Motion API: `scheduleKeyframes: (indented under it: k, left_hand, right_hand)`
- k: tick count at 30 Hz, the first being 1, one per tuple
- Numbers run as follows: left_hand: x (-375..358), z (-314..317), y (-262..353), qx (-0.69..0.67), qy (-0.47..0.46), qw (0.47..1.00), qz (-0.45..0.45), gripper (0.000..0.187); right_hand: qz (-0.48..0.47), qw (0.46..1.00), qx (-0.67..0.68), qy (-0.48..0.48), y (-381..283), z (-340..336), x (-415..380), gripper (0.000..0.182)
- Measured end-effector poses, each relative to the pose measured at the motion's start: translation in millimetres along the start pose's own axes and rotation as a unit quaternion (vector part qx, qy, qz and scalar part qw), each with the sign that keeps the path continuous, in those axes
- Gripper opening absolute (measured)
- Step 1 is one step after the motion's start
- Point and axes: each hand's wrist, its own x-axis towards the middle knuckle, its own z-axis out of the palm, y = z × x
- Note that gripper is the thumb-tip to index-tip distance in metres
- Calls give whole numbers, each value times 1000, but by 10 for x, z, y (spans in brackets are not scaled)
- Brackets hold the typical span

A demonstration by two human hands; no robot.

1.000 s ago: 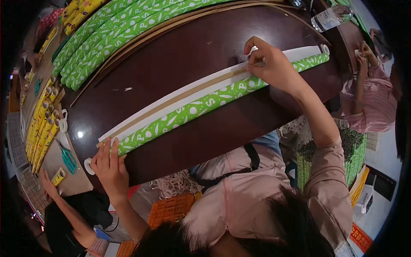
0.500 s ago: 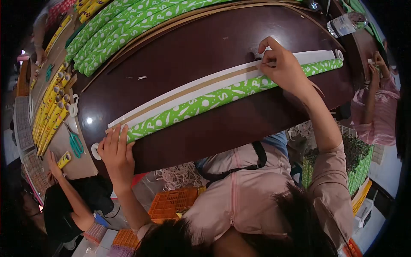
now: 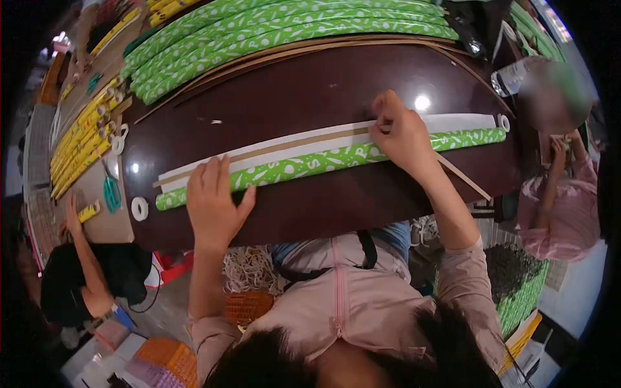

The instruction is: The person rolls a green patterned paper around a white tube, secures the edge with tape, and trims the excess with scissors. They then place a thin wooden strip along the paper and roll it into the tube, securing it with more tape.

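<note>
A long roll of green wrapping paper [image 3: 310,165] with white marks lies across the dark brown table [image 3: 310,90]. Its loose white edge [image 3: 291,150] carries a thin brown tape strip [image 3: 284,145]. My left hand [image 3: 213,200] rests flat on the roll near its left end, fingers spread. My right hand [image 3: 401,132] pinches the brown strip right of the middle. A thin peeled strip [image 3: 462,176] trails from it over the table's near edge. White end caps sit at the roll's left end [image 3: 139,208] and right end [image 3: 502,121].
Several finished green rolls [image 3: 278,29] are stacked along the table's far side. Yellow rolls [image 3: 81,145] and teal scissors [image 3: 111,194] lie at the left, near a person in black [image 3: 84,271]. A water bottle [image 3: 511,76] and a person in pink [image 3: 556,207] are at the right.
My left hand has moved right, from the roll's end onto its top. My right hand has slid left along the brown strip, and a peeled strip now trails behind it.
</note>
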Motion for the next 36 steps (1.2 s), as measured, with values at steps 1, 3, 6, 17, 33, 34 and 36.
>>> scheduleKeyframes:
  k: [1,3,6,17,33,34,36]
  left_hand:
    - [51,22,75,-29,-1,1000,4,56]
    - [111,63,235,-39,32,998,35,57]
    - [254,81,439,-67,44,995,63,57]
    - [120,6,180,-44,11,999,-6,40]
    - [768,212,1582,-199,-43,974,99,43]
    - [746,248,1557,-206,-42,972,106,43]
    - [707,312,1506,-212,-39,971,102,42]
  right_hand:
    - [26,1000,6,-5,-12,8,6,29]
    - [16,1000,8,0,-13,20,1,29]
    - [-8,1000,3,20,22,52,0,30]
    - [0,1000,9,16,39,33,-8,29]
    - [-29,998,-47,33,25,48,-21,31]
    - [-39,997,-53,50,23,70,-25,32]
    - [-35,997,-52,37,-18,61,-50,32]
